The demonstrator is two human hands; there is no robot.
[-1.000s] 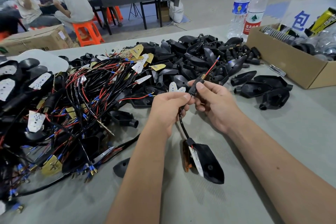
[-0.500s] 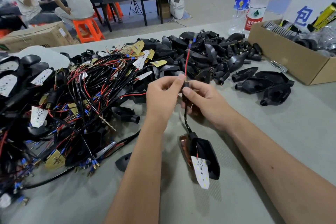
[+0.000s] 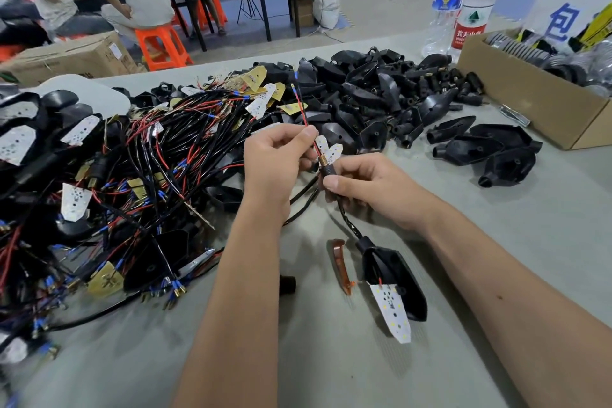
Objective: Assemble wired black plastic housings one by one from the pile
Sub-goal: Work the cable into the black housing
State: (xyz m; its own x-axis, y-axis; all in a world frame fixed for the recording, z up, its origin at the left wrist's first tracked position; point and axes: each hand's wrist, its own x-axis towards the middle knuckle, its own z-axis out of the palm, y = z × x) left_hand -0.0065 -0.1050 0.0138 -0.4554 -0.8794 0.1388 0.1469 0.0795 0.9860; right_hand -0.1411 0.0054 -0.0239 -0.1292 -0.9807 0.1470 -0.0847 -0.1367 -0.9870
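Observation:
My left hand (image 3: 275, 162) pinches a thin red and black wire (image 3: 303, 113) that sticks up and away from it. My right hand (image 3: 364, 185) grips the black sleeve with a brass threaded end (image 3: 328, 169) just below. From that sleeve a black cable (image 3: 346, 222) drops to a black plastic housing (image 3: 397, 275) lying on the table, with a white LED board (image 3: 392, 308) hanging out of its open side. An amber lens (image 3: 341, 265) lies just left of the housing. A pile of empty black housings (image 3: 371, 96) sits behind my hands.
A tangle of wired housings and boards (image 3: 116, 175) covers the table's left half. A cardboard box of parts (image 3: 536, 93) stands at right, two water bottles (image 3: 463, 3) behind it. Loose housings (image 3: 490, 149) lie by the box. People sit at tables in the background.
The housing has swung so its LED board now hangs out towards me. The sleeve has slid down the wire, baring the brass threaded end, and my hands have drawn slightly apart.

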